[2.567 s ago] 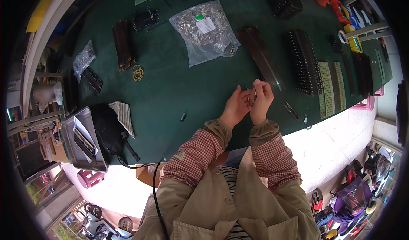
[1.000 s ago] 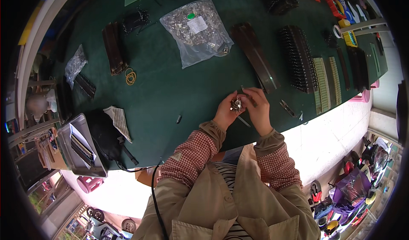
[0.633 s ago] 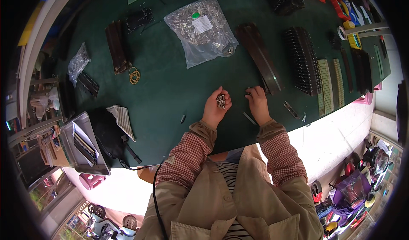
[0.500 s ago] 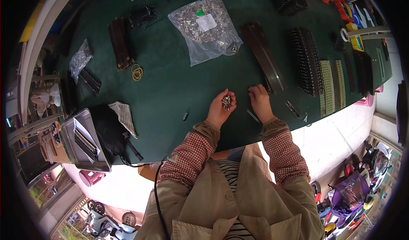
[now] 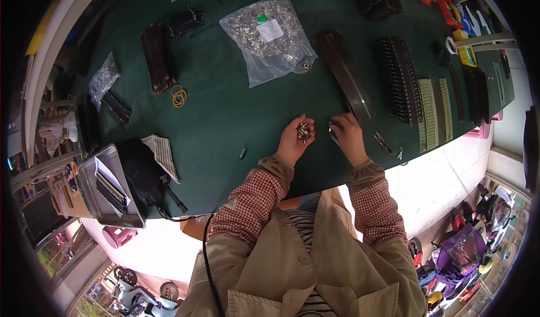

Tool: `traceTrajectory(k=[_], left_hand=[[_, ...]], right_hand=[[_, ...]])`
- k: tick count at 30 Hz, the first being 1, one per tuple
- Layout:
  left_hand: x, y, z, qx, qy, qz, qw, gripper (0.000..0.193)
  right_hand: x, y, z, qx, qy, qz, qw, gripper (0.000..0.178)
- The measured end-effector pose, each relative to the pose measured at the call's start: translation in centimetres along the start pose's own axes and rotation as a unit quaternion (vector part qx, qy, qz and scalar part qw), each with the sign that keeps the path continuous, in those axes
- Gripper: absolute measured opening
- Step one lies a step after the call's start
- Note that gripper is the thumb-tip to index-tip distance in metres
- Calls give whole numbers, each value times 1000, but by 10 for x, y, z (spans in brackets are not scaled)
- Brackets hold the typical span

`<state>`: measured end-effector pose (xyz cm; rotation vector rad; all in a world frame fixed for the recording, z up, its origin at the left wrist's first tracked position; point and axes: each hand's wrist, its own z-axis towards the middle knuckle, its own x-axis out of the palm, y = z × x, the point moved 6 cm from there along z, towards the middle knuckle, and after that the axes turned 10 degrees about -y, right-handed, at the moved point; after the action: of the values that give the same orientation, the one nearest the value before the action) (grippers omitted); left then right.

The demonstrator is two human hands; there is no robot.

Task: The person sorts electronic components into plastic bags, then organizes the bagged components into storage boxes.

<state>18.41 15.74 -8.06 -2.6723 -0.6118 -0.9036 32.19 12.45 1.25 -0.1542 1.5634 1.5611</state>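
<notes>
My left hand (image 5: 289, 145) is cupped, palm up, around a small heap of shiny metal parts (image 5: 304, 132). Just to its right, my right hand (image 5: 351, 139) has thumb and fingers pinched together on a tiny metal piece (image 5: 330, 127), too small to make out in detail. Beneath those fingers, a thin light strip (image 5: 335, 140) lies on the green table, partly hidden. Dark brown flat strips (image 5: 344, 72) lie in a bundle beyond my right hand. To the right of it rests a small pair of pliers (image 5: 383, 142).
A clear bag of metal parts (image 5: 269, 44) lies on the far side. Black toothed strips (image 5: 400, 81) and pale green strips (image 5: 428, 114) stand at the right. At the left are rubber bands (image 5: 179, 96), a black bag (image 5: 143, 168) and a metal tray (image 5: 116, 220).
My right hand has come slightly nearer to me and turned, so a bright metal bit now shows at its fingertips. My left hand stays almost in place, still cupping the parts.
</notes>
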Motion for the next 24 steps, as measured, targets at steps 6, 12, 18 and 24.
traceTrajectory(k=[6,12,18,24], left_hand=[[-6,0,-2,18,3,-18,1000,25],[-12,-4,-8,29,-5,-10,1000,24],[-17,-12,-15,33,-16,-8,999,24],[-27,-28,-18,59,-16,-36,997,25]], right_hand=[[24,-22,-15,-37,15,-76,996,23],[31,-15,-15,-18,14,-88,996,19],[26,3,-26,-111,-11,-105,988,17],[32,11,-54,-94,-17,-65,993,18]])
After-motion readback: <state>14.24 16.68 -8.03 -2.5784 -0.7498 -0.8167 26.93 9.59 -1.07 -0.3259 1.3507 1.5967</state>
